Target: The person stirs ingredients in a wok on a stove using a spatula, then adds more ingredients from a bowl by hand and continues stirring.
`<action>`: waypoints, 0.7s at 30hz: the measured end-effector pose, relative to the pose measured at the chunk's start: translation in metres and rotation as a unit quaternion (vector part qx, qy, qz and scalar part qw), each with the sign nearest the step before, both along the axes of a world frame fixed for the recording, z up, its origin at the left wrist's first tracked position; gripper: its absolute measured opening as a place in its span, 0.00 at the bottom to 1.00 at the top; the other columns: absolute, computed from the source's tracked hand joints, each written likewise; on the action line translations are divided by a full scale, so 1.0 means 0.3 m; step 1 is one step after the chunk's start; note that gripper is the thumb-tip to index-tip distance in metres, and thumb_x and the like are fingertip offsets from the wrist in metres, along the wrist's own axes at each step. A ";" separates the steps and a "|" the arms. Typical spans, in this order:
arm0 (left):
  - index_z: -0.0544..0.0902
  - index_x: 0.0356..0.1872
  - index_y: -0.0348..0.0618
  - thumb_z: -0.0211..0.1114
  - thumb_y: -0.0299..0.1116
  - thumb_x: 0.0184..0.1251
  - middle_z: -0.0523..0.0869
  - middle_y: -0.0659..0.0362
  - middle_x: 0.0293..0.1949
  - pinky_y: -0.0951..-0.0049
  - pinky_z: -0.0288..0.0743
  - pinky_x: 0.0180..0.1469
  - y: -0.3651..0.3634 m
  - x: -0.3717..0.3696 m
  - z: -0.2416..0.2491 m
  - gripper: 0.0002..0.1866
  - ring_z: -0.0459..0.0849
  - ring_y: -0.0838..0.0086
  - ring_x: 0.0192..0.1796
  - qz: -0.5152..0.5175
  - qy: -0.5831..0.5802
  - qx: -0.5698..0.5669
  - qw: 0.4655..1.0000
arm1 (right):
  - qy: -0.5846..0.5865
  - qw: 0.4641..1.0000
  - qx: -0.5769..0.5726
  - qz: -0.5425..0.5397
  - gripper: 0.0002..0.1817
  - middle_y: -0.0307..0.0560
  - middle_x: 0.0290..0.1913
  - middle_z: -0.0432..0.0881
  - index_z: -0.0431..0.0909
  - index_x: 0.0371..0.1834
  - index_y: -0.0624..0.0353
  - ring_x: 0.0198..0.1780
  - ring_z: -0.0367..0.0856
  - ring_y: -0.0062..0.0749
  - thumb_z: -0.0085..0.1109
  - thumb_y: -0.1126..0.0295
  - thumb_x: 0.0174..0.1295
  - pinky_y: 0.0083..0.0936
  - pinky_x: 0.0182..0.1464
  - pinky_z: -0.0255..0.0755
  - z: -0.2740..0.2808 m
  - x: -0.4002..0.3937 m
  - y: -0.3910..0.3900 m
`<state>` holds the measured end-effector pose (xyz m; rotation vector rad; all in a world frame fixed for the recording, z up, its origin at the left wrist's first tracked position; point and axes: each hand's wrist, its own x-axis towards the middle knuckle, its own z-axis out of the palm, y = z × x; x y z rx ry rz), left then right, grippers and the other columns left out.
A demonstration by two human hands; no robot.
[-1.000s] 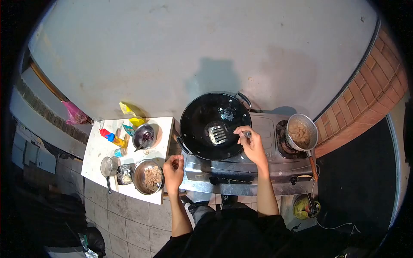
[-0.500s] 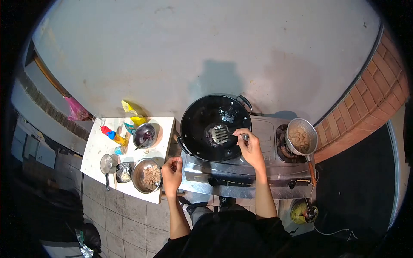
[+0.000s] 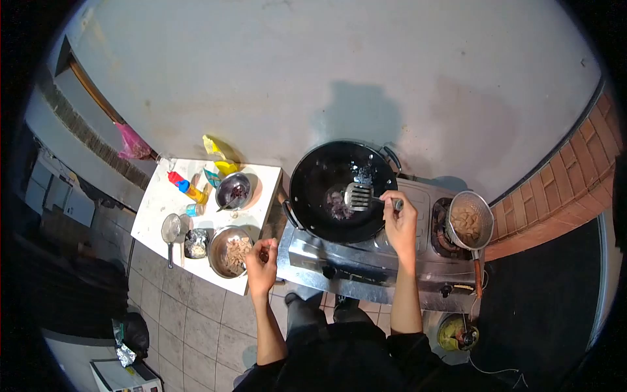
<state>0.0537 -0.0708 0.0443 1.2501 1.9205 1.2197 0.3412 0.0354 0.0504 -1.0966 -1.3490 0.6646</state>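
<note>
My right hand (image 3: 400, 222) is closed around the handle of a slotted metal spatula (image 3: 358, 196), whose head is over the black wok (image 3: 320, 215). Small dark purplish pieces (image 3: 339, 206) lie in the bottom of the wok. My left hand (image 3: 261, 264) is raised beside the metal bowl of pale meat pieces (image 3: 230, 251), its fingers curled together; what they hold, if anything, is too small to tell. The wok sits on the steel stove (image 3: 313, 264).
A strainer of meat (image 3: 465, 221) rests at the stove's right. The white table (image 3: 153, 222) holds a bowl with dark pieces (image 3: 234, 191), bottles (image 3: 193, 191), a small sieve (image 3: 171, 228) and a foil-like dish (image 3: 196, 243). A brick ledge (image 3: 548, 215) is at right.
The view has shifted and tilted. The spatula head has lifted off the dark pieces and moved right of them, leaving them more visible. My left hand stays curled near the meat bowl.
</note>
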 end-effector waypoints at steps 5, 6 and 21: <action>0.84 0.38 0.33 0.65 0.34 0.72 0.74 0.69 0.21 0.83 0.59 0.25 -0.007 -0.019 0.025 0.12 0.67 0.88 0.23 -0.018 0.019 0.079 0.996 | -0.047 0.999 0.020 -0.008 0.02 0.47 0.31 0.80 0.77 0.39 0.65 0.28 0.74 0.26 0.57 0.79 0.65 0.23 0.33 0.69 -0.003 -0.017 0.000; 0.84 0.38 0.33 0.65 0.34 0.72 0.74 0.69 0.21 0.83 0.59 0.25 -0.004 -0.027 0.032 0.12 0.67 0.88 0.23 -0.022 0.020 0.079 0.996 | -0.055 0.998 0.016 -0.013 0.03 0.47 0.31 0.80 0.77 0.40 0.65 0.28 0.74 0.26 0.57 0.79 0.65 0.24 0.33 0.69 0.003 -0.023 -0.002; 0.85 0.38 0.31 0.68 0.41 0.68 0.78 0.59 0.20 0.73 0.67 0.27 0.142 -0.112 -0.065 0.18 0.73 0.78 0.23 -0.131 0.030 0.037 0.990 | -0.148 0.989 0.007 -0.003 0.07 0.60 0.42 0.83 0.75 0.45 0.68 0.45 0.84 0.56 0.56 0.80 0.65 0.35 0.45 0.76 0.082 -0.104 -0.062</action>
